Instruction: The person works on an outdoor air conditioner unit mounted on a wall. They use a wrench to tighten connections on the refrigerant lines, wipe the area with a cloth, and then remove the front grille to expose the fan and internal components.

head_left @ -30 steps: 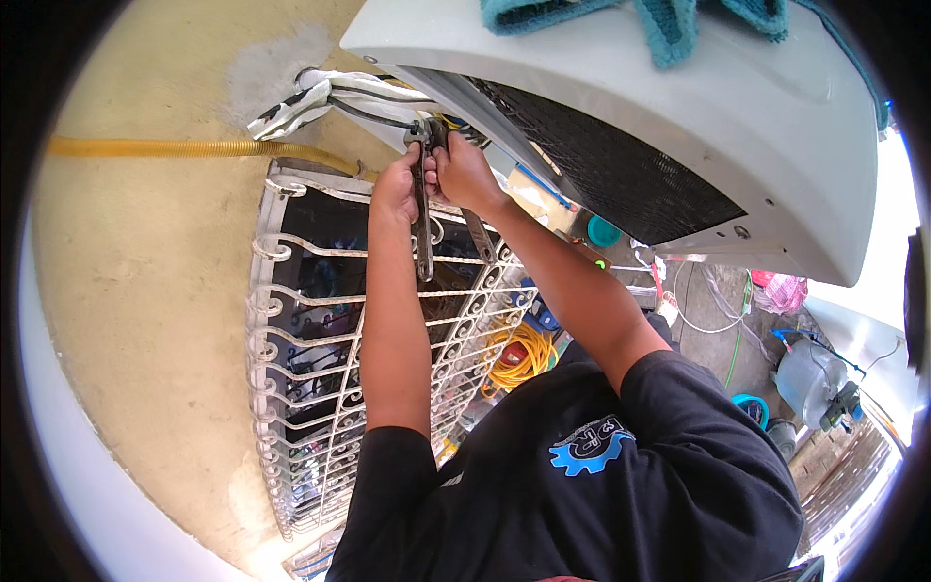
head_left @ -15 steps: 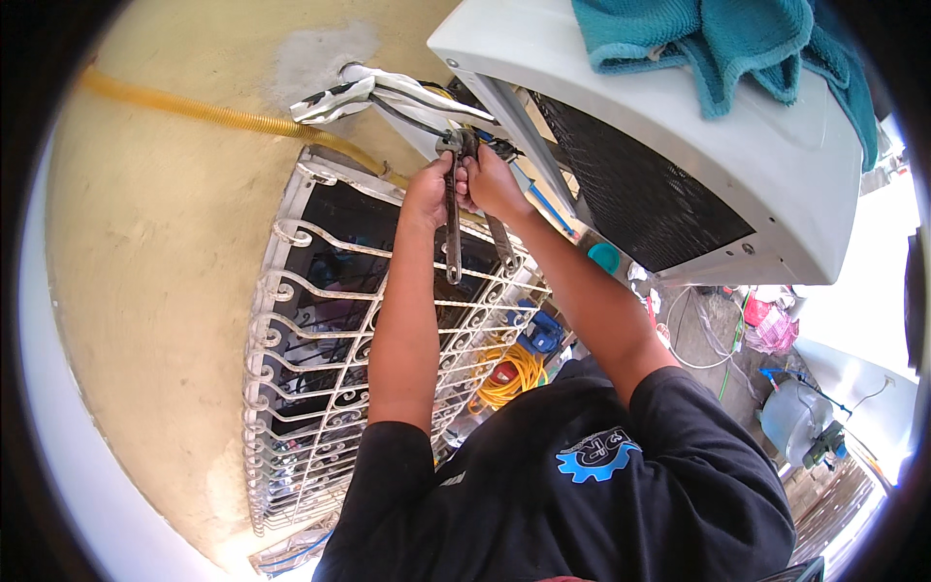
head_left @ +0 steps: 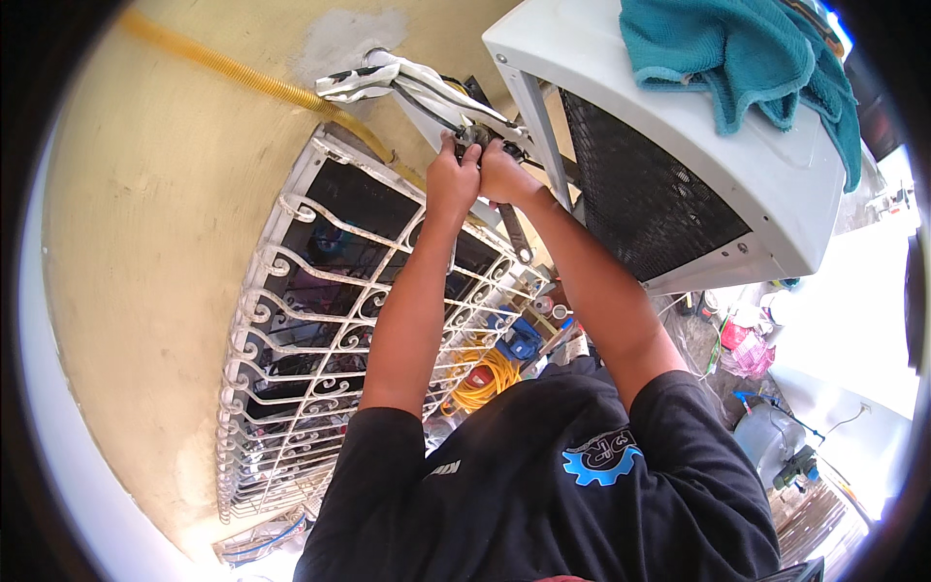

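Observation:
Both hands are raised together at the pipe end beside the outdoor air-conditioner unit (head_left: 776, 179). My right hand (head_left: 506, 177) is closed around an adjustable wrench (head_left: 517, 236), whose dark handle sticks out below the fist. My left hand (head_left: 453, 182) is closed right next to it, thumb and finger up at the metal wrench head and fitting (head_left: 472, 136). The second wrench's handle is hidden behind the left hand and wrist. A bundle of pipes wrapped in white tape (head_left: 417, 81) comes from the wall to this spot, with a black line running along it.
A teal cloth (head_left: 727, 63) lies on the unit. Below the hands, a white scrolled window grille (head_left: 320, 306) juts from the yellow wall (head_left: 145, 242). A yellow corrugated hose (head_left: 228, 68) crosses the wall. Coiled yellow hose (head_left: 485, 383) and a pressure tank (head_left: 766, 436) are lower down.
My left hand has moved up from the wrench handle to the wrench head and fitting. That handle no longer shows below it. The view has shifted slightly.

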{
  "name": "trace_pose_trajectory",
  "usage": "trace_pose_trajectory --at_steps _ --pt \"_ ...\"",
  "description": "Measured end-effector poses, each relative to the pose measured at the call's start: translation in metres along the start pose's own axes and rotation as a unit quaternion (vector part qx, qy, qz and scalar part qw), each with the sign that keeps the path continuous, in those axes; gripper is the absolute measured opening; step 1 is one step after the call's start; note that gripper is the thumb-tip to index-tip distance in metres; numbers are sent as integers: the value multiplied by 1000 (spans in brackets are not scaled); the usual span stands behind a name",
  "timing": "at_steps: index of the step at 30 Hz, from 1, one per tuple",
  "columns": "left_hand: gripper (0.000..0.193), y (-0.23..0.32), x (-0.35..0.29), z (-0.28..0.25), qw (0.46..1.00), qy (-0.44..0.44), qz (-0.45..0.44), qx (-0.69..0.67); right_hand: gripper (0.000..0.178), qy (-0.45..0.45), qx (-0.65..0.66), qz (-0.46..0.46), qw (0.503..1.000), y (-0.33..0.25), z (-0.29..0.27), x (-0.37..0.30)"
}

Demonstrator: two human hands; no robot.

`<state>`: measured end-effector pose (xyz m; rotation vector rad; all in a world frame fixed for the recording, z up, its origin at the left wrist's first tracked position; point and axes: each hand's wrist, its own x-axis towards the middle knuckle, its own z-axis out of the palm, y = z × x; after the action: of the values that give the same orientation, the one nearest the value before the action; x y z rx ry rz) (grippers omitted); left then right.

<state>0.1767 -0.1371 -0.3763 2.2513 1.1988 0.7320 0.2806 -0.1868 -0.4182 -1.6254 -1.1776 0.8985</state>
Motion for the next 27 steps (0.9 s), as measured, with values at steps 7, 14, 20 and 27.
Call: trace_pose_trajectory --at_steps 7,14,20,27 --pt "64 -4 -3 -5 998 -44 37 -6 59 -45 62 87 993 -22 -18 -6" --pt "62 -28 7 -6 996 -49 65 23 24 -124 -85 143 978 -27 -23 -14" --pt "56 -21 27 -20 982 -152 -100 -46 31 61 130 164 976 20 16 -41" --pt "45 -9 22 -29 945 -202 -188 -176 20 173 316 52 931 15 77 -10"
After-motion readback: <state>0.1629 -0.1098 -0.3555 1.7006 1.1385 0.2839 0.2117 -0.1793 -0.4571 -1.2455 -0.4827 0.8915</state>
